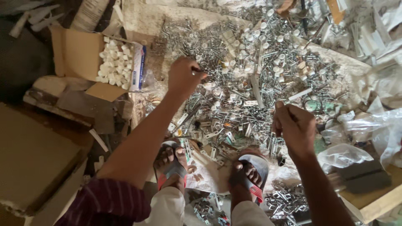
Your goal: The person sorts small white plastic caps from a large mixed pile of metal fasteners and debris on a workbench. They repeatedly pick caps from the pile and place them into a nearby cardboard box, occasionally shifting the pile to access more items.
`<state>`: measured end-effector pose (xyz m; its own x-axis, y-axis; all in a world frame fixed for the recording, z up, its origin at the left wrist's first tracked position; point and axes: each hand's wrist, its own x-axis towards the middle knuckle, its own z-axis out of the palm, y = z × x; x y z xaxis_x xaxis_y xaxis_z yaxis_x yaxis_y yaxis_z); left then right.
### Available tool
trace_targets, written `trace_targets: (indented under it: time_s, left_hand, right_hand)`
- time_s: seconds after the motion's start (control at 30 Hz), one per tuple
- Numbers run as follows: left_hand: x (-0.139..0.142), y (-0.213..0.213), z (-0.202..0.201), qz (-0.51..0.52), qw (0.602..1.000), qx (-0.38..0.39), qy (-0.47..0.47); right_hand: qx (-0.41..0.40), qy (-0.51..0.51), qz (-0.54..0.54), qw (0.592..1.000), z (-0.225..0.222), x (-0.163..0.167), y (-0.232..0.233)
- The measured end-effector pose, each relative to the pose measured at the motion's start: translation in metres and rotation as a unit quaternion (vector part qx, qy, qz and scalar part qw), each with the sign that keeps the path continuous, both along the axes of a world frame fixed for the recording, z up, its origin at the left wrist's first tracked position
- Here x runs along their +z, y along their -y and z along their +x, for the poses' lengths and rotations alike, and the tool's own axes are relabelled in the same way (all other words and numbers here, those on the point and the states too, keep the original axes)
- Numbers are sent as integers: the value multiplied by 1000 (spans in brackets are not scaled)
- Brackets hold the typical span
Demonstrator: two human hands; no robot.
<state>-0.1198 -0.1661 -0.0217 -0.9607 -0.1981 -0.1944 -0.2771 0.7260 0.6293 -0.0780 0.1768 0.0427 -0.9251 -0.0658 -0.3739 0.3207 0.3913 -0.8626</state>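
Silver-coloured metal hardware (pixel 251 79), screws, brackets and small white caps heaped on a pale sheet on the floor, fills the middle of the view as a person squats over it in sandals. Reaching out over the near-left part of that heap, the left hand (pixel 183 77) extends on a straight arm, knuckles up and wrist bent down, its fingertips pinched narrowly on a small metal piece (pixel 194 72) at the heap's surface. Hovering above the heap's near-right edge, the right hand (pixel 294 127) is raised on a bent arm with the fingers curled loosely inward and the thumb up; whether anything lies inside that curl cannot be told. A striped sleeve (pixel 104 203) covers the left upper arm. Left of the heap, an open cardboard box (pixel 79 54) holds a cluster of white plastic caps (pixel 115 62). Crumpled clear plastic bags (pixel 360 134) lie right of the heap. Both feet (pixel 169 161) rest at its near edge, among scattered brackets.
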Motion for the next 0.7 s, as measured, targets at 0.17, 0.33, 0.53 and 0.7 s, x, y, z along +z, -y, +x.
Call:
trace_targets:
  time_s: [0.17,0.33,0.53,0.7]
  left_hand:
    - [17,13,18,178,982,61,34]
    - [45,11,35,287,938,151,122]
    - [85,-4,57,596,774,146,159]
    - [103,16,83,739,635,143,175]
  right_hand:
    - [98,-207,152,961,6,5,-15]
    - [284,-27,320,903,32,-14,24]
    - [379,-93,280,877,20,-48,72]
    - [431,-87,326,837,12,-58,78]
